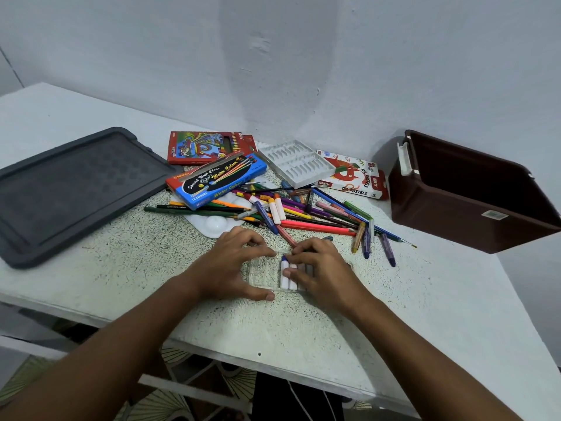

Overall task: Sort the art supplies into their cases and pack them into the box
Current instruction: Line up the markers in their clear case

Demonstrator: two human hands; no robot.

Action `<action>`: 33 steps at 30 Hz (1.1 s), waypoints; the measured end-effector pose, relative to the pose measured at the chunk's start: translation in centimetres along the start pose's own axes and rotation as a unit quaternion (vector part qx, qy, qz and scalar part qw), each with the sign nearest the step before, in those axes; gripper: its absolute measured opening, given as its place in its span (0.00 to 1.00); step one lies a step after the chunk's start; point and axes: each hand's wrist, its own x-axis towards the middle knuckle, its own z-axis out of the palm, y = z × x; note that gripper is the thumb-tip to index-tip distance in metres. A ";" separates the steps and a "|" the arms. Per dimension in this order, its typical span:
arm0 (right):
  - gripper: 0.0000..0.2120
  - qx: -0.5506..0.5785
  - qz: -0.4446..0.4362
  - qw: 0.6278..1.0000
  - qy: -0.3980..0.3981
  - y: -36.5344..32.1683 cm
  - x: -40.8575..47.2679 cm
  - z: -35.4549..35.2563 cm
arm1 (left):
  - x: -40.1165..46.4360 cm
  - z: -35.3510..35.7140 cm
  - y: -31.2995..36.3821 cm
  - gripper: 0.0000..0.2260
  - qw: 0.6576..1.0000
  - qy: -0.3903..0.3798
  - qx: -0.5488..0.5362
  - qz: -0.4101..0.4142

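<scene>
Both hands work on a clear plastic tray [267, 276] near the front of the table [136, 256]. The right hand [321, 268] pinches a blue-tipped pastel [284, 273] with finger and thumb and lays it in a slot, beside other white-wrapped sticks. The left hand [233, 262] holds the tray's left side, thumb on the near edge and fingers curled on the far edge.

This looks like the sorting step: pastels go into their tray. The pile of pastels and pencils [303, 212] lies just behind, at 12 o'clock. Next, a hand likely needs to pick one more pastel from the pile. The brown box [467, 205] waits at 2 o'clock, its grey lid [69, 189] at 10 o'clock.
</scene>
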 end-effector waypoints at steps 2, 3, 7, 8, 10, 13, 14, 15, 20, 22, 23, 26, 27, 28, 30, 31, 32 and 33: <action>0.15 0.006 0.007 1.000 -0.013 -0.1 0.2 -0.2 | 0.0 -0.1 0.0 0.35 1.000 -0.002 -0.006 -0.002; 0.13 0.012 0.015 1.000 -0.017 -0.1 0.4 -0.5 | 0.0 -0.1 0.0 0.35 1.000 -0.002 -0.012 -0.002; 0.09 0.067 0.071 0.995 0.037 -0.8 2.5 -1.8 | -0.2 -0.5 0.1 0.33 0.996 0.021 -0.089 -0.001; 0.10 0.076 0.086 0.992 0.050 -1.0 3.4 -2.1 | -0.3 -0.7 0.0 0.32 0.994 0.025 -0.108 0.001; 0.13 0.088 0.115 0.988 0.056 -1.5 5.3 -2.5 | -0.5 -0.9 0.0 0.30 0.992 0.033 -0.125 0.009; 0.16 0.068 0.136 0.987 0.053 -1.9 8.3 -2.4 | -0.5 -1.2 -0.1 0.28 0.991 0.038 -0.126 0.014; 0.16 0.059 0.138 0.987 0.052 -1.9 9.0 -2.2 | -0.5 -1.2 -0.1 0.28 0.991 0.037 -0.128 0.012; 0.16 0.052 0.141 0.987 0.052 -1.9 9.7 -1.9 | -0.5 -1.2 -0.1 0.28 0.991 0.036 -0.131 0.009; 0.14 0.057 0.174 0.982 0.053 -1.8 11.1 -0.5 | -0.5 -1.1 0.0 0.28 0.991 0.038 -0.128 -0.007; 0.14 0.051 0.183 0.980 0.052 -1.7 11.4 -0.2 | -0.5 -0.9 0.0 0.28 0.991 0.039 -0.129 -0.008; 0.14 0.054 0.187 0.979 0.054 -1.7 11.5 -0.2 | -0.5 -0.8 0.0 0.28 0.991 0.041 -0.129 -0.008; 0.14 0.063 0.200 0.976 0.057 -1.7 12.0 -0.1 | -0.6 -0.6 -0.1 0.28 0.990 0.048 -0.135 -0.005; 0.14 0.066 0.204 0.975 0.056 -1.7 12.1 -0.2 | -0.6 -0.5 0.0 0.27 0.990 0.047 -0.135 -0.003; 0.15 0.071 0.209 0.974 0.054 -1.7 12.2 -0.3 | -0.5 -0.5 0.0 0.27 0.990 0.046 -0.135 -0.001; 0.16 0.090 0.220 0.970 0.050 -1.7 12.3 -0.5 | -0.3 -0.5 0.1 0.28 0.990 0.041 -0.136 0.001; 0.17 0.099 0.225 0.968 0.046 -1.7 12.4 -0.6 | -0.3 -0.4 0.0 0.29 0.990 0.038 -0.137 -0.001; 0.17 0.104 0.227 0.967 0.041 -1.8 12.5 -0.6 | -0.2 -0.4 0.0 0.29 0.990 0.036 -0.137 -0.002; 0.17 0.105 0.227 0.967 0.036 -1.9 12.6 -0.6 | -0.3 -0.4 -0.1 0.29 0.990 0.034 -0.136 -0.001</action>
